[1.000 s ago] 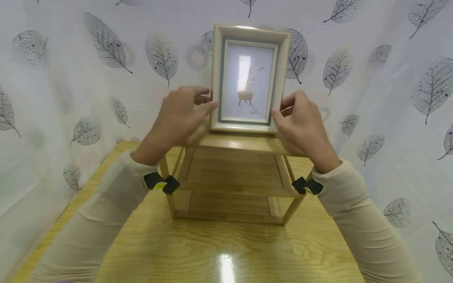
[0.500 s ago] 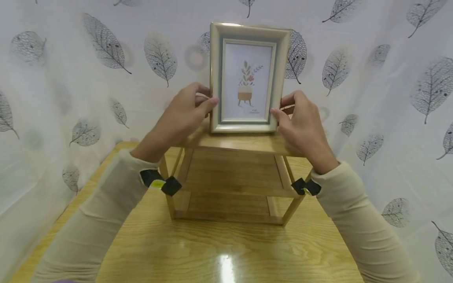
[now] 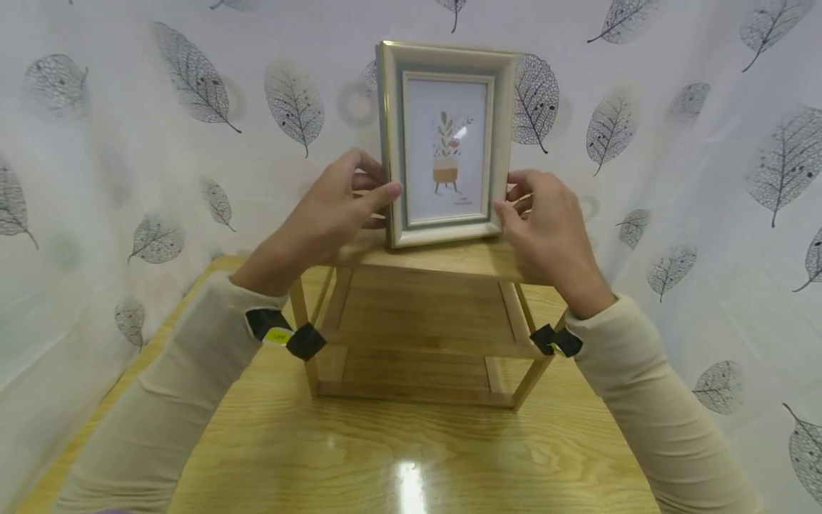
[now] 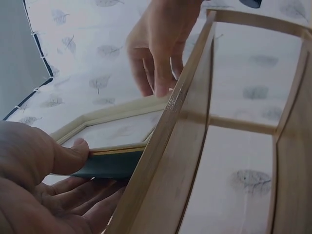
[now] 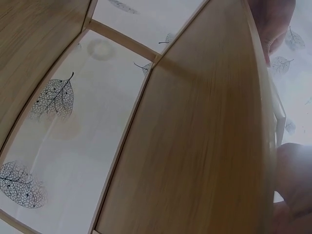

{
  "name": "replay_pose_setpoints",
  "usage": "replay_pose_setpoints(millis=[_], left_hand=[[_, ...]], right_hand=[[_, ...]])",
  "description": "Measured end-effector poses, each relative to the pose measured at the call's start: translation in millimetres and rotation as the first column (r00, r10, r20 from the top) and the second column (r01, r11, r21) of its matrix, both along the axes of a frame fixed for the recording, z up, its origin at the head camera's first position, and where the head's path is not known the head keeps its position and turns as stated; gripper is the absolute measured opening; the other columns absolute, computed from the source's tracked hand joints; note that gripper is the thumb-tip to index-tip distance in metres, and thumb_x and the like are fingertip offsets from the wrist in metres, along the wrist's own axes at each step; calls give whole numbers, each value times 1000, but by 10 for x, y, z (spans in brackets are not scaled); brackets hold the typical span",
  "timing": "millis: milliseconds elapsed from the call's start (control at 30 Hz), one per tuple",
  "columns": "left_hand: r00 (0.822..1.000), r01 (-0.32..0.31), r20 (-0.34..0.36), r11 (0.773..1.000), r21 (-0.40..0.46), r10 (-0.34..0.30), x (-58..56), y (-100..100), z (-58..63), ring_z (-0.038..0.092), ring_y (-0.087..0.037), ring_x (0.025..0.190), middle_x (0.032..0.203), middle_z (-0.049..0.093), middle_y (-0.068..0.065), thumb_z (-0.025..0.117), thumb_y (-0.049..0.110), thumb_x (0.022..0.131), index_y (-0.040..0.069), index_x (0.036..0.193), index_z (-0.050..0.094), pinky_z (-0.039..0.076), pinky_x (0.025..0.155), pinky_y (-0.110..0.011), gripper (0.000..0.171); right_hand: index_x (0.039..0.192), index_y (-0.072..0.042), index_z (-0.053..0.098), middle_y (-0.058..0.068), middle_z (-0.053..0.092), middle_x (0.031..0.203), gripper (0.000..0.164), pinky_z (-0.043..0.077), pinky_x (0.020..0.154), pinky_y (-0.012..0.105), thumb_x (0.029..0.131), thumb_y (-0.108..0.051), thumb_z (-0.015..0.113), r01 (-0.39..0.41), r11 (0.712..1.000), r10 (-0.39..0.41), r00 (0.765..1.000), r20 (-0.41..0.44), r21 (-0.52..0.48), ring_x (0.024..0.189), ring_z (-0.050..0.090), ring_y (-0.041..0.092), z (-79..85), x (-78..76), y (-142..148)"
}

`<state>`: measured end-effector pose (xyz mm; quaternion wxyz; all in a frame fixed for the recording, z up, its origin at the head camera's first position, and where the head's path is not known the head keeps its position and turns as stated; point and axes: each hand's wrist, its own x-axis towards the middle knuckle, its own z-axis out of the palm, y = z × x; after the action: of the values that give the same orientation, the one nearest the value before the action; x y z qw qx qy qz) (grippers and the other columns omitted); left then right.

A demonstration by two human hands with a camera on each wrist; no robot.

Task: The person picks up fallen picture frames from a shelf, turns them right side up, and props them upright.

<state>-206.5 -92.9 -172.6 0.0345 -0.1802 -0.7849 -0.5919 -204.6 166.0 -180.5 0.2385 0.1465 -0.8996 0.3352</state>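
Observation:
A cream picture frame [image 3: 449, 234] with gold edges stands upright on the top board of a wooden shelf rack [image 3: 437, 260], turned slightly. Its picture shows a plant in a legged pot. My left hand [image 3: 337, 203] grips the frame's left side, thumb on the front, fingers behind. On the opposite side, my right hand [image 3: 546, 221] pinches the lower right edge between thumb and fingers. In the left wrist view, the thumb of the left hand [image 4: 39, 165] lies at the frame's border above its dark green side [image 4: 109, 165]. Most of the frame is hidden behind the rack in the right wrist view.
Two lower boards of the rack, the middle one [image 3: 424, 310] and the bottom one [image 3: 414, 371], lie under the top. The rack stands on a glossy wood-grain table [image 3: 359, 457]. A white curtain [image 3: 642, 43] printed with dark leaves hangs behind and at both sides.
The picture frame has turned on the top board, its left side coming nearer and its right edge shifting left. Both hands have kept hold of it, and the glare on its glass has moved.

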Motion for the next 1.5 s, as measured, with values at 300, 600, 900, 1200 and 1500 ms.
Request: replay_pose_setpoints(millis=[300,600,900,1200,1500], left_hand=[[999,49,-7,998,37,-49,52,46,-11,66,-29,109,123,58,-19,59,9,102,0,117,41,61,81,-33,25],[996,57,-70,998,14,-56,108,118,-45,65,-30,113,122,56,-18,63,13,100,2,113,38,61,80,-34,30],[992,31,-124,1000,2,-30,87,226,-75,67,-31,112,122,57,-17,64,14,100,1,113,40,61,78,-30,31],[989,43,-142,999,33,-38,97,299,-101,69,-33,109,117,54,-19,66,13,99,1,108,37,62,75,-30,33],[986,30,-166,999,13,-27,101,369,-110,69,-34,110,118,54,-19,66,16,99,1,109,38,61,75,-27,33]], right_hand=[[133,10,54,24,60,126,44,57,92,41,96,-10,67,-32,998,34,999,41,-50,111,65,36,-37,29,-46],[130,8,58,25,61,130,43,57,93,37,97,-16,69,-57,996,60,998,34,-65,115,66,36,-78,58,-152],[125,8,64,22,66,127,35,58,89,35,97,-12,69,-143,988,140,989,-48,-50,109,70,32,-110,117,-280],[119,8,69,21,69,121,27,59,87,34,94,-3,70,-232,970,222,967,-123,-70,104,72,30,-131,166,-379],[120,5,70,18,72,116,25,58,89,31,97,-1,66,-258,964,249,962,-113,-72,104,71,25,-142,178,-411]])
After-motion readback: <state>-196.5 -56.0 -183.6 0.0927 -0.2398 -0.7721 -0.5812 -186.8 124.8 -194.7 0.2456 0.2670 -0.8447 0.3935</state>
